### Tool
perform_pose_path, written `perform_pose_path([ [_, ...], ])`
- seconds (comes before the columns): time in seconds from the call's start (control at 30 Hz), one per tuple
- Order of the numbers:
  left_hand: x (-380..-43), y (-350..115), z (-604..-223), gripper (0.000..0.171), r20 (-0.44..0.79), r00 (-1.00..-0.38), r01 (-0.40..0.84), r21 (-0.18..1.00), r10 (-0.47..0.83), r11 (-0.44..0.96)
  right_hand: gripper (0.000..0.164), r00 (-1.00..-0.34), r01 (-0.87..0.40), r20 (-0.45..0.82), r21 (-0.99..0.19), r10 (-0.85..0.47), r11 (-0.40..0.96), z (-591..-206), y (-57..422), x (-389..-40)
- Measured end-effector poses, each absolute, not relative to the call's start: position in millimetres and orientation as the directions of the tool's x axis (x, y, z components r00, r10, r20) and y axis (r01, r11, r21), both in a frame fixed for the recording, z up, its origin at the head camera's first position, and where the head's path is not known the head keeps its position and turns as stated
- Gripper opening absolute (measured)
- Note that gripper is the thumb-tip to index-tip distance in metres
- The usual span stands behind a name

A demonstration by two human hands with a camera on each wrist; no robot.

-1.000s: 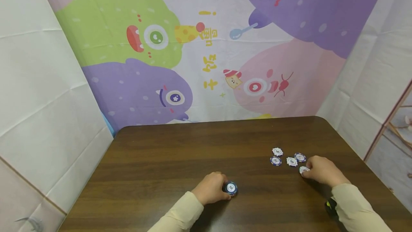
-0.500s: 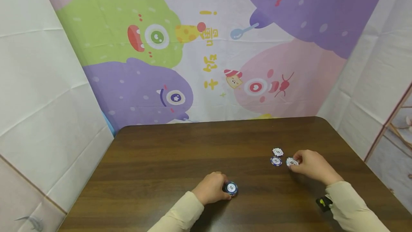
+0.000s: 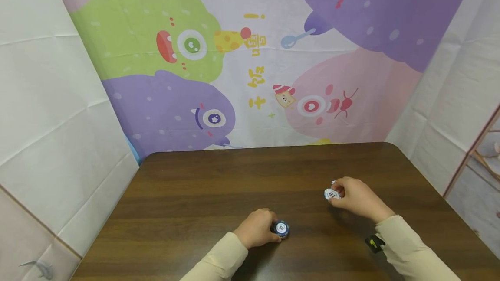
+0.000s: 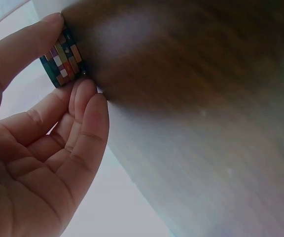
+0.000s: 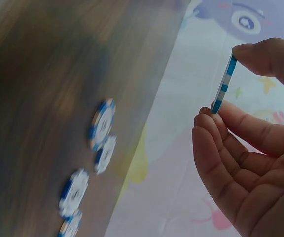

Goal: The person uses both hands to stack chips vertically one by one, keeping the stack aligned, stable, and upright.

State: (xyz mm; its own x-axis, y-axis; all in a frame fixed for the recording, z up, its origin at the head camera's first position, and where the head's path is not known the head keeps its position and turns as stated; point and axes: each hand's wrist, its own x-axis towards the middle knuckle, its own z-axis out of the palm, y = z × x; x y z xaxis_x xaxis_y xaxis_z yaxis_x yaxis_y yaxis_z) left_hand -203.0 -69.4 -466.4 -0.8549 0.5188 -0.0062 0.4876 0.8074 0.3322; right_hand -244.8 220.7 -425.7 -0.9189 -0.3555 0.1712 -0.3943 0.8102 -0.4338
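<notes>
My left hand [image 3: 255, 229] holds a short stack of poker chips [image 3: 281, 228] on the table, thumb and fingers around its side. In the left wrist view the stack [image 4: 64, 59] shows dark green rims with mixed colours between. My right hand [image 3: 361, 198] pinches one poker chip [image 3: 332, 194] between thumb and fingers. Its blue-and-white edge shows in the right wrist view, where the chip [image 5: 224, 85] is held clear of the table. Several loose white and blue poker chips [image 5: 74, 192] lie on the wood there; my right hand covers most of them in the head view.
The brown wooden table [image 3: 203, 194] runs back to a cartoon-printed cloth [image 3: 250, 68]. Pale panels [image 3: 50, 99] stand on both sides. A small black device with a yellow mark [image 3: 375, 243] sits at my right wrist.
My right hand has moved left across the loose chips, carrying the pinched poker chip from the right of the group to its left side. My left hand and the stack stay put.
</notes>
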Motion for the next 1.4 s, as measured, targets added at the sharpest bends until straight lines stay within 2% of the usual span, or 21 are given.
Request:
perform_pose_path([
  [0.77,-206,-69,-470,0.027,0.023,-0.847,0.507,0.332,0.531,0.795,0.027,-0.809,-0.581,0.185,-0.402,-0.558,0.708,-428,138,-240],
  [1.4,-205,-71,-469,0.028,0.032,-0.851,0.506,0.319,0.524,0.802,0.023,-0.741,-0.640,0.106,-0.412,-0.664,0.648,-442,112,-232],
])
